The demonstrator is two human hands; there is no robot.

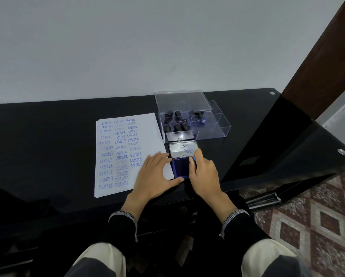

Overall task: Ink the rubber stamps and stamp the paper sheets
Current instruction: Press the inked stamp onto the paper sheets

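A stack of white paper sheets (127, 154) lies on the black table, the top sheet covered in blue stamped words. Right of it sits an open ink pad (181, 166) with a blue pad surface and its silver lid (182, 149) tipped back. My left hand (156, 176) rests flat against the pad's left side, fingers straight and thumb along its front edge. My right hand (204, 174) curls over the pad's right side and pinches the lid's lower edge; one fingertip is stained blue. Several black-handled rubber stamps (175, 121) lie in a clear plastic box (187, 98) behind the pad.
The clear box has an open divided tray (217, 124) on its right. The black glass table (47, 136) ends near my wrists and at the right, where metal studs (341, 151) mark its corners. A wall rises behind, and patterned floor tiles (307, 216) show at lower right.
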